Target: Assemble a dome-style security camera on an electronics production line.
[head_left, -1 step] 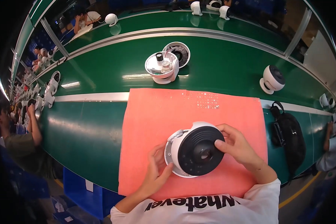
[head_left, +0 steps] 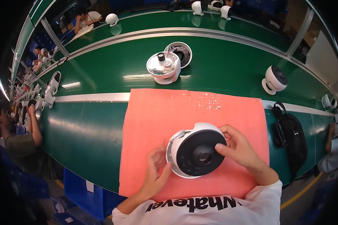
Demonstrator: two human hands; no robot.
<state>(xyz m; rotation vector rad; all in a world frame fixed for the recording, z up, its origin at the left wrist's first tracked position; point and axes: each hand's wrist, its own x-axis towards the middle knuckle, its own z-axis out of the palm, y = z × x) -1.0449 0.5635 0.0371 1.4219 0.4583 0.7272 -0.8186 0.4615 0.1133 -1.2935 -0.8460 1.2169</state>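
Over the pink mat [head_left: 146,108] I hold a round white security camera [head_left: 189,129] whose black front with a central lens faces up. Its white back shell [head_left: 170,153] shows as a rim on the left, with a gap between it and the front part. My right hand [head_left: 239,147] grips the front part's right edge, thumb on the black face, fingers behind. Around the shell's left edge curls my left hand [head_left: 156,167], its thumb at the lower rim; some fingertips are hidden behind the shell.
Small screws [head_left: 209,101] lie in rows at the mat's far edge. Beyond stands an opened camera [head_left: 164,69] with its inside showing. A closed camera [head_left: 275,79] is at the right, above a black bag [head_left: 292,131]. Co-workers sit at both sides; blue bins [head_left: 82,193] stand below left.
The camera's black front has shifted slightly left and tilted a little, with my right hand following it. My left hand has barely moved.
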